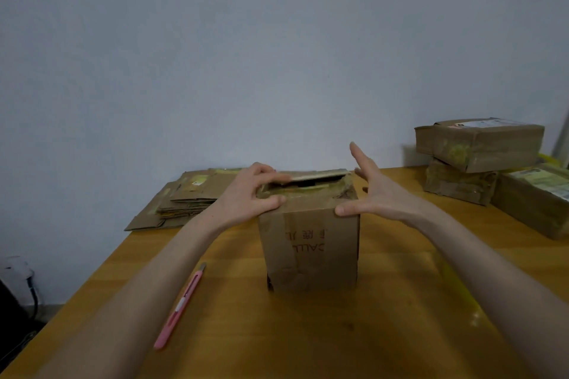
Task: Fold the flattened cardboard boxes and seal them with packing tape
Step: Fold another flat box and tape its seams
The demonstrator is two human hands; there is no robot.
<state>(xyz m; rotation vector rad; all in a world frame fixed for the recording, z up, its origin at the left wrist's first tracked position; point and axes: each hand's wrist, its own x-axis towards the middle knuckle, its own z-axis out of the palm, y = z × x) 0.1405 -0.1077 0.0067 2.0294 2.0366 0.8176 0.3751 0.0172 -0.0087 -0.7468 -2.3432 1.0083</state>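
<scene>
Cardboard box [309, 251], upright at mid-table [400, 301], old tape and upside-down red print on near face, top flaps partly down with a dark gap. Left hand [246, 191] grips the top left corner, fingers curled over the far flap, thumb on the near edge; right hand [374, 191] spread wide, fingers straight, only the thumb tip touching the top right corner. Pink utility knife [181, 306] near left; flattened cardboard stack [184, 197] far left; taped boxes [480, 144] stacked far right.
</scene>
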